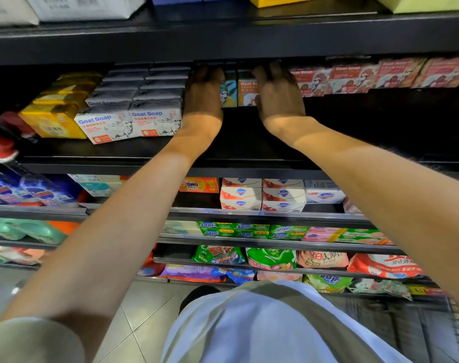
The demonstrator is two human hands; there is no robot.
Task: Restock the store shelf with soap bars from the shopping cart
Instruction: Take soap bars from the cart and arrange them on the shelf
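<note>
Shirt [262, 323] nearest; both arms reach deep into shelf [249, 142], left hand [203, 93] and right hand [278, 95] flat-fingered against soap boxes [236, 90] at back; front stays bare, restocking judged partway; cart unseen.

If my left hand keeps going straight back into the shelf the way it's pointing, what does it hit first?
Most likely the blue-and-yellow soap box standing at the back of the shelf. Your left hand already lies beside it or touches it, fingers pointing into the shadow under the upper shelf; depth there is unclear.
</note>
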